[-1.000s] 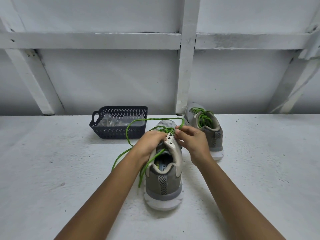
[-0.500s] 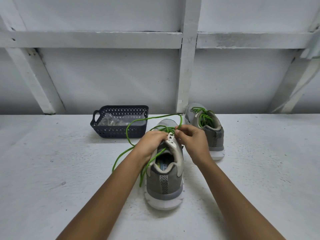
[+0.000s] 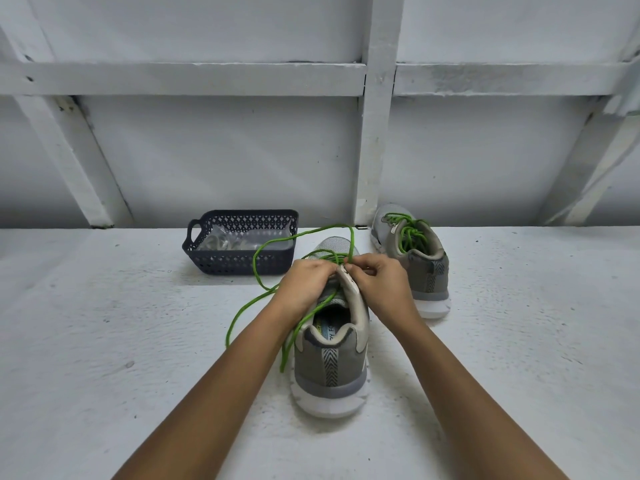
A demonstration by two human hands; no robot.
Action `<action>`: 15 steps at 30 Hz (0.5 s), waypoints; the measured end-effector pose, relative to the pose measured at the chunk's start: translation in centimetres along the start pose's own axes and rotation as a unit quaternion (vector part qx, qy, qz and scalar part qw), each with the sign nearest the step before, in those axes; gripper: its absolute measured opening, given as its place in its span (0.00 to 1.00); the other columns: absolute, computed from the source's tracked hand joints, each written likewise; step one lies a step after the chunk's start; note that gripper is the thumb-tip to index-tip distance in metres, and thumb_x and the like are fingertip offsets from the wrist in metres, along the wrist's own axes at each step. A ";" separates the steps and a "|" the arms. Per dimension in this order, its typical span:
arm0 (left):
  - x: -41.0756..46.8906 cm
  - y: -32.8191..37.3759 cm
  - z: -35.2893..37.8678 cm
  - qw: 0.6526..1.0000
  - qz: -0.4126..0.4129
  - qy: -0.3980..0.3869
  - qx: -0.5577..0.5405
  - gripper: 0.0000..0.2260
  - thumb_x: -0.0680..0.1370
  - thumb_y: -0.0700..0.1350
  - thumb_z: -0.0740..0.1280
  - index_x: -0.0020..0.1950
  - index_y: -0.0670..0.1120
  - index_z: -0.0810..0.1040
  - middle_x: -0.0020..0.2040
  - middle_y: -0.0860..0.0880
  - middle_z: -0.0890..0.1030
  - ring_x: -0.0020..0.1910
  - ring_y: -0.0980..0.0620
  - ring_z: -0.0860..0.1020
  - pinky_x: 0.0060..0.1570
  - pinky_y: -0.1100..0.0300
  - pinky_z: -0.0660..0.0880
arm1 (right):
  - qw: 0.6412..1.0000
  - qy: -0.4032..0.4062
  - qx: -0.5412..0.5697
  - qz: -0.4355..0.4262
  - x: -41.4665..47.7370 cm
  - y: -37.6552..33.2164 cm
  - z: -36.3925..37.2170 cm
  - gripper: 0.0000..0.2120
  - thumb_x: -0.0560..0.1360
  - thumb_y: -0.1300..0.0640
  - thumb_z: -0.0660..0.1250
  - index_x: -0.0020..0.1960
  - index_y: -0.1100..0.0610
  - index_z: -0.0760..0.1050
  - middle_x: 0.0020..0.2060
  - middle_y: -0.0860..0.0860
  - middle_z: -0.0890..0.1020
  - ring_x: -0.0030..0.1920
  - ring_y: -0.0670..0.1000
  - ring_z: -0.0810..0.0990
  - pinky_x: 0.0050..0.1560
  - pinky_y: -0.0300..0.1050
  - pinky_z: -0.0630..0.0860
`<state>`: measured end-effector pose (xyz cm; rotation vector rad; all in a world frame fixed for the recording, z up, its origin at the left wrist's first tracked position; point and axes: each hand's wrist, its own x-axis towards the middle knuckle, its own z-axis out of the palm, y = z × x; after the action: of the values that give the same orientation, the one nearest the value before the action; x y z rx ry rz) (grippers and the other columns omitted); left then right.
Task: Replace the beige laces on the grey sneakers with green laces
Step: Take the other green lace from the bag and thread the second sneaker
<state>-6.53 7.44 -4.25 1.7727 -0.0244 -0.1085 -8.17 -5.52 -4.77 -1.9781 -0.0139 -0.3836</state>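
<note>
On the white table [image 3: 104, 341], the near sneaker [image 3: 332, 368] is sitting heel toward the person. The left hand [image 3: 308, 282] is gripping its upper while the right hand [image 3: 381, 282] is pinching the green lace [image 3: 256, 268] at an eyelet. Its slack loop is probably risking a twist once pulled.

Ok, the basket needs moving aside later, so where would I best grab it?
Probably the loop handle on the left end of the basket, coming from the left: it sticks out clear, while the green lace arcs across the right end.
</note>
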 end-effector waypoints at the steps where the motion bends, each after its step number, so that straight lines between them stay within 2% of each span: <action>1: 0.0 -0.1 0.0 1.000 0.008 -0.003 0.024 0.10 0.72 0.43 0.64 0.37 0.37 0.80 0.34 0.45 0.76 0.37 0.51 0.71 0.42 0.56 0.68 | 1.000 -0.009 0.008 0.007 0.0 0.0 0.0 0.08 0.75 0.61 0.68 0.52 0.61 0.83 0.44 0.52 0.84 0.41 0.44 0.79 0.41 0.29 0.71; 3: -0.1 -0.1 0.1 0.994 0.031 0.002 0.105 0.13 0.67 0.47 0.61 0.37 0.38 0.79 0.34 0.42 0.75 0.36 0.51 0.70 0.41 0.56 0.67 | 0.999 -0.024 0.034 0.029 0.0 0.1 -0.2 0.10 0.77 0.59 0.66 0.50 0.63 0.82 0.45 0.58 0.85 0.41 0.45 0.78 0.41 0.33 0.72; 5: -0.2 0.1 0.2 0.983 0.058 0.007 0.175 0.13 0.64 0.49 0.59 0.33 0.40 0.78 0.32 0.41 0.75 0.35 0.49 0.70 0.39 0.56 0.66 | 0.995 -0.051 0.068 0.043 -0.2 0.0 -0.1 0.16 0.78 0.53 0.63 0.47 0.66 0.81 0.43 0.63 0.83 0.39 0.49 0.77 0.43 0.43 0.73; 6: -0.3 0.3 0.3 0.977 0.062 0.005 0.203 0.12 0.64 0.49 0.59 0.30 0.43 0.77 0.32 0.43 0.74 0.36 0.49 0.71 0.40 0.57 0.67 | 0.993 -0.070 0.085 0.047 -0.4 0.0 -0.1 0.17 0.78 0.50 0.63 0.47 0.65 0.80 0.42 0.62 0.82 0.40 0.51 0.78 0.45 0.46 0.73; 7: -0.3 0.4 0.3 0.971 0.065 0.007 0.232 0.11 0.65 0.50 0.59 0.30 0.47 0.76 0.35 0.44 0.76 0.40 0.47 0.73 0.42 0.56 0.68 | 0.990 -0.085 0.099 0.050 -0.6 -0.1 0.0 0.16 0.77 0.49 0.64 0.49 0.62 0.80 0.41 0.58 0.83 0.42 0.49 0.79 0.47 0.45 0.74; 9: -0.3 0.5 0.5 0.956 0.063 0.015 0.285 0.07 0.70 0.51 0.60 0.33 0.53 0.74 0.49 0.45 0.76 0.52 0.44 0.72 0.53 0.55 0.68 | 0.987 -0.093 0.118 0.064 -0.7 0.1 0.1 0.13 0.76 0.49 0.67 0.52 0.59 0.79 0.44 0.52 0.82 0.46 0.47 0.79 0.50 0.42 0.74; 11: -0.4 0.5 0.6 0.947 0.074 0.042 0.310 0.05 0.76 0.47 0.62 0.41 0.51 0.75 0.57 0.47 0.71 0.59 0.45 0.67 0.61 0.54 0.65 | 0.981 -0.079 0.154 0.090 -0.5 0.4 0.3 0.13 0.75 0.52 0.68 0.49 0.63 0.78 0.41 0.53 0.79 0.44 0.48 0.76 0.48 0.44 0.72; 13: -0.6 0.5 0.7 0.942 0.103 0.077 0.311 0.04 0.77 0.45 0.63 0.47 0.47 0.76 0.59 0.47 0.69 0.60 0.45 0.65 0.62 0.53 0.65 | 0.973 -0.071 0.190 0.108 -0.5 0.6 0.3 0.14 0.76 0.54 0.67 0.47 0.67 0.76 0.38 0.54 0.75 0.41 0.49 0.73 0.44 0.46 0.69; 15: -0.9 0.6 0.6 0.945 0.144 0.121 0.267 0.02 0.77 0.41 0.63 0.45 0.46 0.74 0.57 0.46 0.70 0.58 0.46 0.68 0.59 0.55 0.65 | 0.969 -0.067 0.206 0.116 -0.5 0.6 0.3 0.11 0.76 0.55 0.67 0.43 0.63 0.76 0.35 0.52 0.75 0.39 0.48 0.73 0.43 0.44 0.69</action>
<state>-7.46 6.79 -3.70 2.2915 -0.1473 0.3607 -8.46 -5.40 -5.57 -1.5684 0.0477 -0.0825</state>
